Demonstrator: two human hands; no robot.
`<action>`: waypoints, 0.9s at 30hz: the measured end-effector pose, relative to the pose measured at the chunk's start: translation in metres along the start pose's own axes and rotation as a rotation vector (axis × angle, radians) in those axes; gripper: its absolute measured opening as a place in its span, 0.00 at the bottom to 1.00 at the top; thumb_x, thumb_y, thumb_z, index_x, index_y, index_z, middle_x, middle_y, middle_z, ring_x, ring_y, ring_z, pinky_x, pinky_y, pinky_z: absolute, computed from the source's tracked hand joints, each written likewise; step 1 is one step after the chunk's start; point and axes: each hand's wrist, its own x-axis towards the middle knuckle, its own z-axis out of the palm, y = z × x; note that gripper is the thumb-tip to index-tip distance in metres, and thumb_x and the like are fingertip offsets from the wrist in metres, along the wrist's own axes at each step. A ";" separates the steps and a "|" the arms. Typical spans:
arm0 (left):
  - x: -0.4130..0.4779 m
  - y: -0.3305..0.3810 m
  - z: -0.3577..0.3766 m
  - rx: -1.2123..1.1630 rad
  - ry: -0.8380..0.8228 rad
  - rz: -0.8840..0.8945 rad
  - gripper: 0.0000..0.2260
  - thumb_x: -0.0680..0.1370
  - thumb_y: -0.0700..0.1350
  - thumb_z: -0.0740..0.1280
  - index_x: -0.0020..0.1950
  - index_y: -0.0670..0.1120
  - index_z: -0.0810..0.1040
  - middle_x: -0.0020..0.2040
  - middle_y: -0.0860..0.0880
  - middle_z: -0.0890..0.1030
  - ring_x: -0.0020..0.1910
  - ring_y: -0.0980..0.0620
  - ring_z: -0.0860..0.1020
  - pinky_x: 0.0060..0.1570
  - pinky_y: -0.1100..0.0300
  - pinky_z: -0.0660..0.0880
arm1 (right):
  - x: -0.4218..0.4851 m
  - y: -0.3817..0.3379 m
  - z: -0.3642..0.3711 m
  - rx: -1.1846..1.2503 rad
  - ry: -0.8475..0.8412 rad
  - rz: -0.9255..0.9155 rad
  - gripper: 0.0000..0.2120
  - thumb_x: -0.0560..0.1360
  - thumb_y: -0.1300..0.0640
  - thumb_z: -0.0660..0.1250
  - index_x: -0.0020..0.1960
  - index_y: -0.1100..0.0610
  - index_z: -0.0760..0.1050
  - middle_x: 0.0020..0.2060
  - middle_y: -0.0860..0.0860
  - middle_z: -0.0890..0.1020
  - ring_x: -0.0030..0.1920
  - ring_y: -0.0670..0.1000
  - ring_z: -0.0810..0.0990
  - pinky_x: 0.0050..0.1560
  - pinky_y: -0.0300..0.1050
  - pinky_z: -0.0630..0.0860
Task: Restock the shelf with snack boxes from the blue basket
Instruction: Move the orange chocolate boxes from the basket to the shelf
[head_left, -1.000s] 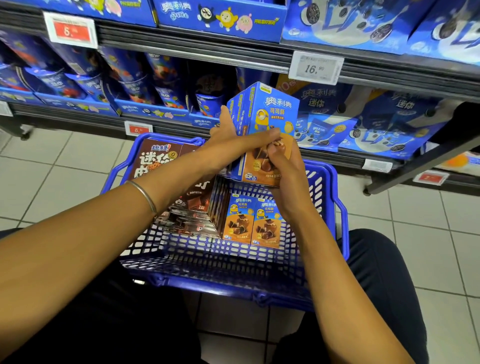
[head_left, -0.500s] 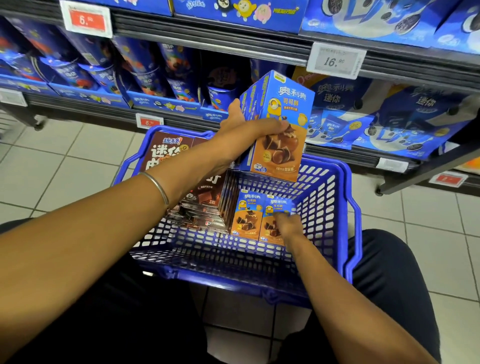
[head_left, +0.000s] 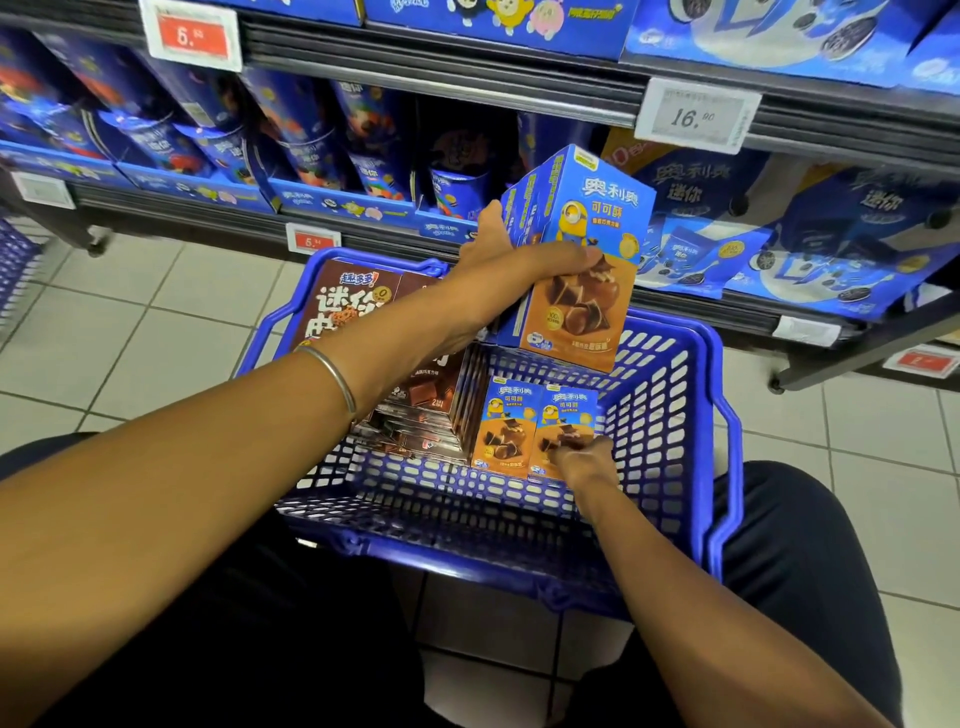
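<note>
A blue plastic basket (head_left: 670, 415) stands on the floor between my knees. My left hand (head_left: 511, 262) grips a stack of blue-and-orange snack boxes (head_left: 582, 280) above the basket's far rim, thumb across the front box. Two more of the same boxes (head_left: 506, 426) stand upright inside the basket. My right hand (head_left: 582, 457) reaches down and its fingers curl onto the right one of them. Brown chocolate boxes (head_left: 343, 306) fill the basket's left part. The shelf (head_left: 467, 88) with blue snack packs runs behind.
Price tags (head_left: 698, 114) hang on the shelf rails. Blue cups and bags crowd the lower shelf (head_left: 727, 306). Tiled floor (head_left: 130, 322) lies left and right of the basket. Another basket's edge (head_left: 15, 254) shows at far left. My dark trousers flank the basket.
My right hand let go of the held stack and dropped into the basket onto the right standing box. My left hand keeps the stack raised, slightly higher and further right.
</note>
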 end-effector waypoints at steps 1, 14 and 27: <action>0.000 0.000 0.000 -0.002 0.002 -0.001 0.44 0.58 0.58 0.83 0.69 0.53 0.70 0.63 0.48 0.85 0.59 0.42 0.85 0.62 0.40 0.81 | -0.001 0.002 0.000 -0.022 -0.002 -0.003 0.32 0.71 0.50 0.78 0.67 0.59 0.65 0.57 0.57 0.80 0.61 0.62 0.78 0.64 0.58 0.76; 0.004 -0.001 0.004 0.035 0.012 -0.012 0.44 0.55 0.61 0.83 0.67 0.57 0.69 0.68 0.45 0.80 0.67 0.39 0.79 0.64 0.38 0.79 | -0.015 -0.013 0.007 0.568 -0.156 -0.084 0.19 0.69 0.64 0.76 0.58 0.62 0.76 0.45 0.60 0.87 0.46 0.60 0.86 0.51 0.53 0.82; 0.001 -0.003 0.001 0.053 0.000 -0.008 0.49 0.54 0.62 0.83 0.70 0.55 0.66 0.69 0.45 0.79 0.69 0.39 0.77 0.66 0.39 0.77 | -0.018 -0.015 0.039 0.422 -0.362 0.056 0.21 0.74 0.67 0.70 0.65 0.57 0.74 0.56 0.54 0.84 0.56 0.56 0.82 0.58 0.56 0.78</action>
